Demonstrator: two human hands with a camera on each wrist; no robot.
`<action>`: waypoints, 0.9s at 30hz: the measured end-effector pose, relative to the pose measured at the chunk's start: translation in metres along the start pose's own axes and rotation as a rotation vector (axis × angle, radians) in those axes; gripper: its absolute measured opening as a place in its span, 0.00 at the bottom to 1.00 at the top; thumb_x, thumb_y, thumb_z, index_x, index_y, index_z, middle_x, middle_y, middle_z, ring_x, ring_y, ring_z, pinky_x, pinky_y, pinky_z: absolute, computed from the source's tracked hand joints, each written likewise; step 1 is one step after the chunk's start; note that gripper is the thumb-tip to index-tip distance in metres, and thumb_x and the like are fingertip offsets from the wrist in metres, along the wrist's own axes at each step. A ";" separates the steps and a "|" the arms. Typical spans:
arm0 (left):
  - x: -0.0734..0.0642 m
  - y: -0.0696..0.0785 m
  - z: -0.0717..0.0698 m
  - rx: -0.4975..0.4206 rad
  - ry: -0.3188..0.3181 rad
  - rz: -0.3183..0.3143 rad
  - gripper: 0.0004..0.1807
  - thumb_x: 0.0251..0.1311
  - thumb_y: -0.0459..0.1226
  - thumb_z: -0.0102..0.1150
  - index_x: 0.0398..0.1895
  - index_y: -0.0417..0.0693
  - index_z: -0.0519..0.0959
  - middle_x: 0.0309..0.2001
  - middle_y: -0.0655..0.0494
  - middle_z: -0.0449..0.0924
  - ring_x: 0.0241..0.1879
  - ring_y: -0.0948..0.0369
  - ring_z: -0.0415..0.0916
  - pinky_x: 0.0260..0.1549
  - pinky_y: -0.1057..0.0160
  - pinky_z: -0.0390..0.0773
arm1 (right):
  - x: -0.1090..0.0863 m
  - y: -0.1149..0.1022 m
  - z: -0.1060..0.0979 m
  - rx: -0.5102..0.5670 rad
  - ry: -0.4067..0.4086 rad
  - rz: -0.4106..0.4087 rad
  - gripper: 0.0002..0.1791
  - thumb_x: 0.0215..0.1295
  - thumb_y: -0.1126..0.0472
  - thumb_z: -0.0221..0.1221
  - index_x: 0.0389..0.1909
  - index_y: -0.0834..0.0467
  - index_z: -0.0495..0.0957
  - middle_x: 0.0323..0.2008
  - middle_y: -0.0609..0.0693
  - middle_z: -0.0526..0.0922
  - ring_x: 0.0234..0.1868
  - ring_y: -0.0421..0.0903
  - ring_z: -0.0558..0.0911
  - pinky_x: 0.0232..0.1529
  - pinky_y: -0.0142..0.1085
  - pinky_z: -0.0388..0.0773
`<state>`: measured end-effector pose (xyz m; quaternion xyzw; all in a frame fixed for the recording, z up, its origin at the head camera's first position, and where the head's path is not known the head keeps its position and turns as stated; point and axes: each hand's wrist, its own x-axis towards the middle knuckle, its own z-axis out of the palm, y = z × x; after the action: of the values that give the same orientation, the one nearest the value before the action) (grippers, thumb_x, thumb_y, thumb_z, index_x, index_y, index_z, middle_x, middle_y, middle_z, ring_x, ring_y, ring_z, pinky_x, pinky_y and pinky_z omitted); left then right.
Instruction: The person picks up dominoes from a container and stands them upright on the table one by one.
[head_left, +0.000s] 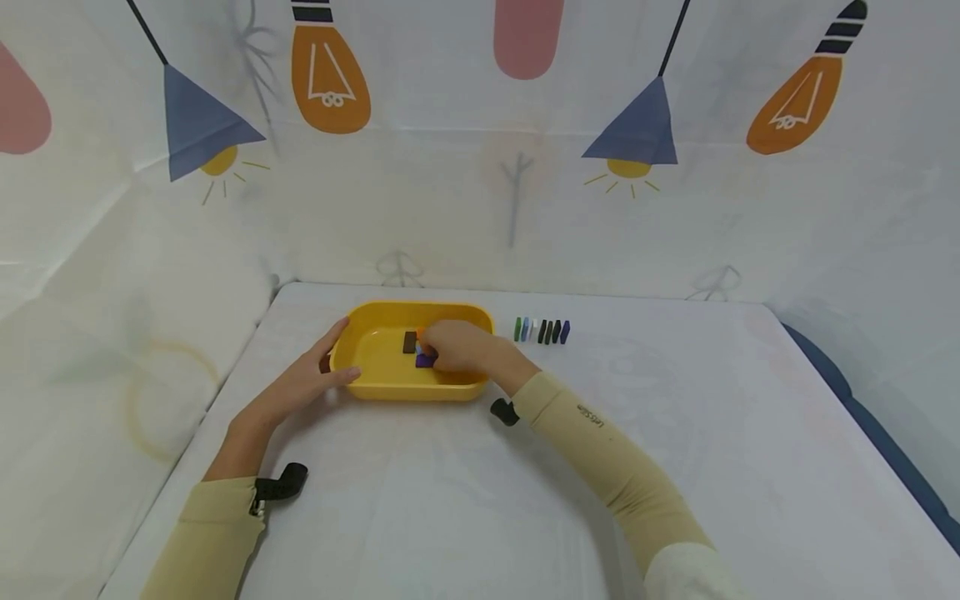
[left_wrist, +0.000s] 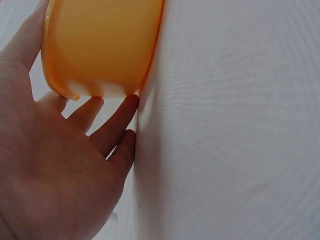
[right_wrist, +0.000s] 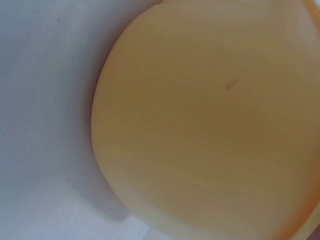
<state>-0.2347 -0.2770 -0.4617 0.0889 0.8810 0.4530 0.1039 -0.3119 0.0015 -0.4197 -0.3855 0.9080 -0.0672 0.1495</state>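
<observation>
In the head view, a yellow plastic tray (head_left: 382, 391) lies on the white-covered table. My left hand (head_left: 303, 379) holds its left end, thumb over the near rim. Seen from the left wrist, the left hand (left_wrist: 65, 150) has its fingertips against the outer wall of the tray (left_wrist: 100, 50). My right hand (head_left: 465, 346) reaches over the tray's right side, fingers curled down at a small group of blocks. Beside the fingers show a dark brown block (head_left: 409, 342), an orange block (head_left: 420, 332) and a purple block (head_left: 424, 362). The right fingertips are partly hidden.
Just right of the tray stands a row of small domino-like blocks (head_left: 548, 332), green, blue, white, several black and purple. The right forearm passes close in front of it. A white sheet (head_left: 450, 208) printed with lamps and bulbs hangs behind the table.
</observation>
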 end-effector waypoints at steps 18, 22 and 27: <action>-0.001 0.002 -0.001 -0.006 -0.002 -0.001 0.53 0.64 0.54 0.60 0.80 0.72 0.32 0.82 0.50 0.35 0.79 0.43 0.41 0.71 0.30 0.47 | -0.001 -0.006 0.002 -0.071 -0.001 0.016 0.03 0.65 0.58 0.60 0.33 0.51 0.75 0.29 0.44 0.74 0.34 0.42 0.73 0.36 0.33 0.67; -0.001 0.003 0.000 -0.013 0.000 -0.002 0.52 0.64 0.53 0.60 0.80 0.72 0.33 0.82 0.52 0.35 0.79 0.44 0.41 0.71 0.31 0.47 | -0.002 -0.009 0.001 -0.085 -0.009 0.018 0.04 0.67 0.58 0.60 0.32 0.51 0.76 0.28 0.45 0.74 0.33 0.42 0.73 0.35 0.32 0.67; -0.002 0.005 0.000 -0.013 -0.003 0.001 0.52 0.65 0.51 0.60 0.80 0.72 0.33 0.82 0.52 0.35 0.79 0.43 0.41 0.72 0.31 0.47 | -0.003 -0.011 -0.001 -0.129 -0.020 0.006 0.06 0.69 0.58 0.59 0.31 0.51 0.76 0.29 0.45 0.74 0.32 0.42 0.72 0.35 0.31 0.66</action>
<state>-0.2323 -0.2750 -0.4575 0.0890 0.8779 0.4585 0.1055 -0.3026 -0.0041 -0.4159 -0.3924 0.9100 -0.0040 0.1337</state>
